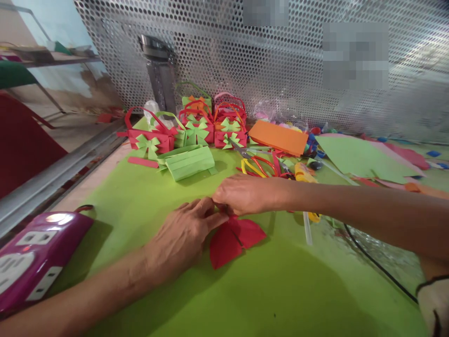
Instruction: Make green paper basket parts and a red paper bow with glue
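A red paper piece (239,238) with two rounded, petal-like lobes and a slit between them lies on the green tabletop (298,290). My left hand (191,228) is at its far left edge, the thumb stretched along the paper and the other fingers bent. Closed in a pinch, my right hand (242,193) meets the left fingertips at the paper's far end. The hands cover that end, so the exact grip there is hidden. Just beyond the right hand lie scissors (259,166) with orange and yellow handles.
Small red and green paper baskets (150,140) with bows stand at the back, beside a folded green paper piece (191,162). A grey bottle (161,79) stands behind. Orange paper (278,136), green sheets (365,157) and a yellow glue gun (304,173) lie right. A purple power strip (45,252) sits left.
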Action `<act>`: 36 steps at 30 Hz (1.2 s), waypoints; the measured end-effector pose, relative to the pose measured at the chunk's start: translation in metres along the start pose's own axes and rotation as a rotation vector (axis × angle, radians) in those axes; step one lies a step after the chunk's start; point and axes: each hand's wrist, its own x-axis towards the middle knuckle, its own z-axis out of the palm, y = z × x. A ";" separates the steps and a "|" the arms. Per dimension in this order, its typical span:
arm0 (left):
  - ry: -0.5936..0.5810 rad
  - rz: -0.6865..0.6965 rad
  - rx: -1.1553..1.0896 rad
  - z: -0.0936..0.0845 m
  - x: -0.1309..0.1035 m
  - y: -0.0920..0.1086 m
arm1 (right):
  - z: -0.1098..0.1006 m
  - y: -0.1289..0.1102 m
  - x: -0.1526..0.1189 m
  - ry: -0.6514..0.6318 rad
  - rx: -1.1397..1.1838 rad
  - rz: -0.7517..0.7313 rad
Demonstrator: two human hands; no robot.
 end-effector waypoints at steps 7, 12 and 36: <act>-0.099 0.001 0.050 0.000 0.004 -0.001 | 0.001 0.006 -0.027 0.084 0.037 0.240; -0.085 -0.010 0.049 0.001 0.002 -0.001 | 0.011 0.004 -0.066 -0.001 0.199 0.220; -0.086 -0.006 0.064 -0.002 0.002 0.003 | 0.045 0.002 -0.065 0.177 1.026 0.408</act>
